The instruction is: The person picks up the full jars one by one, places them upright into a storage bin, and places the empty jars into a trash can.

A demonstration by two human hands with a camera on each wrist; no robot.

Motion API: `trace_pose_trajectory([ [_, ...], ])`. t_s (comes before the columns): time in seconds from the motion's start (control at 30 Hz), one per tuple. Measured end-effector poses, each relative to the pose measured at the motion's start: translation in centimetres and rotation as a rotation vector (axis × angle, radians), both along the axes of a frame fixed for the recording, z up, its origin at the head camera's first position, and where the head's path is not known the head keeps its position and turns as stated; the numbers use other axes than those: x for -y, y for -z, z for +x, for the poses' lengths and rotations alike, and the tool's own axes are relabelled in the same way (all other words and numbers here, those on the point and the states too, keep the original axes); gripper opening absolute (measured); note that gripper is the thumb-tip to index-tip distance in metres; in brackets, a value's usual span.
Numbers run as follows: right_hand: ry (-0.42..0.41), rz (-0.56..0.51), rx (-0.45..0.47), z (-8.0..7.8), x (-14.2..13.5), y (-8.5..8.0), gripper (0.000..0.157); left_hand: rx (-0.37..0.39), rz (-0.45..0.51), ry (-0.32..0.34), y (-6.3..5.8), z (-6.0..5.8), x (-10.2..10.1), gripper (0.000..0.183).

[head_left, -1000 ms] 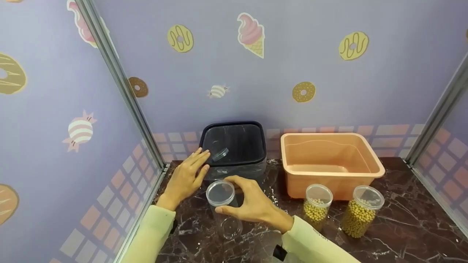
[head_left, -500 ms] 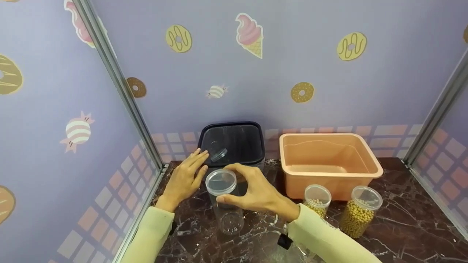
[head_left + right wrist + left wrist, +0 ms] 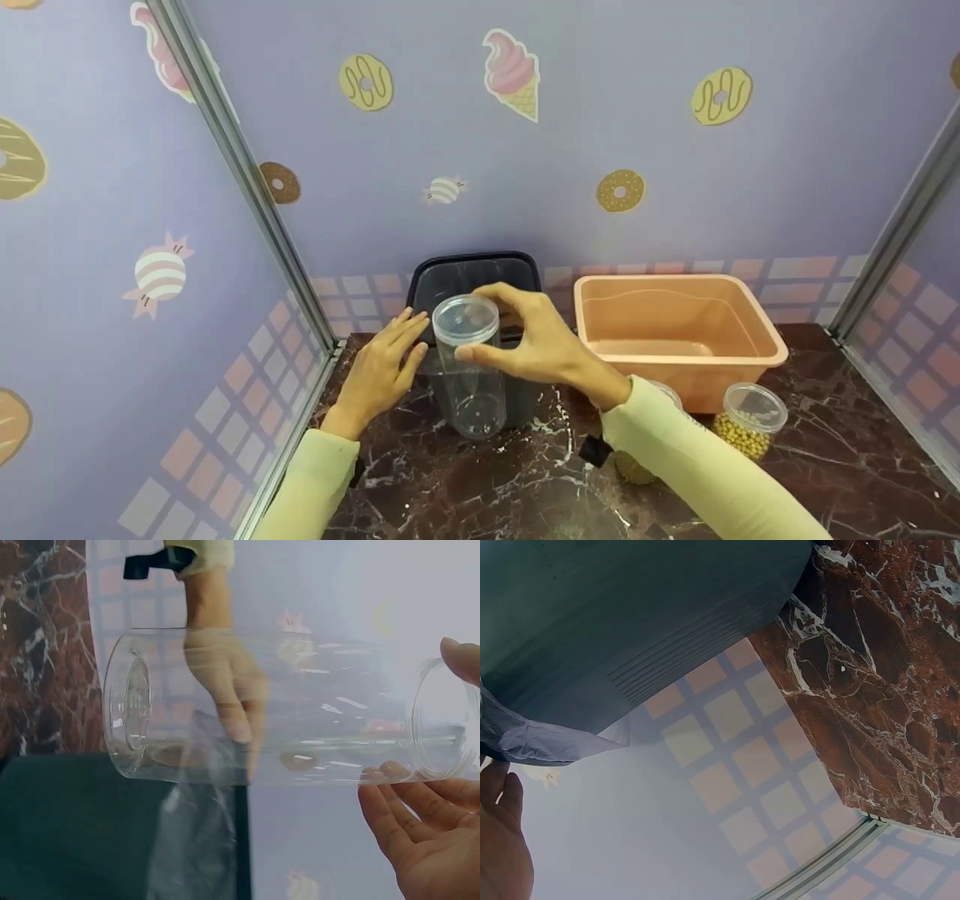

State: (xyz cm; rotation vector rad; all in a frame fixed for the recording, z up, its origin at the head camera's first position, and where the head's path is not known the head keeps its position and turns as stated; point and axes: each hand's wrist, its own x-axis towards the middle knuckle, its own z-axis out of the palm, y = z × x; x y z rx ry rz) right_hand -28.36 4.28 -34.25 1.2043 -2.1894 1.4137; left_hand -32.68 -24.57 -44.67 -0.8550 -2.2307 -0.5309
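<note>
My right hand (image 3: 544, 345) grips a tall clear plastic jar (image 3: 476, 390) by its ringed top, thumb on the near side and fingers behind. The jar looks empty; whether a lid covers its top I cannot tell. It is upright, in front of a dark bin (image 3: 480, 256) and partly hiding it. In the right wrist view the jar (image 3: 315, 705) spans the picture, with the bin's clear plastic liner (image 3: 195, 832) seen behind. My left hand (image 3: 379, 367) touches the bin's left rim with fingers fairly straight. The left wrist view shows only part of that hand (image 3: 502, 840).
An orange tub (image 3: 675, 351) stands right of the dark bin. Before it is a jar of yellow beans or beads (image 3: 742, 435); a second one (image 3: 634, 469) is mostly hidden by my right forearm. A patterned wall and metal posts (image 3: 247, 180) bound the dark marbled tabletop (image 3: 465, 495).
My right hand has lifted the clear jar upward and slightly right, so it now covers the bin's front. The right forearm now hides most of one filled jar. My left hand has stayed put.
</note>
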Motion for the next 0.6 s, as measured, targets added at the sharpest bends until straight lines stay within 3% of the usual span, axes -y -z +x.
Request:
trace_pose_trajectory([
  [0.4, 0.04, -0.071, -0.021, -1.4, -0.6, -4.2, 0.062, 0.002, -0.008, -0.003, -0.3, 0.0, 0.1, 0.041],
  [0.6, 0.108, -0.049, -0.022, -2.7, -0.9, -5.6, 0.061, 0.014, -0.01, 0.001, -0.2, 0.1, -0.1, 0.04],
])
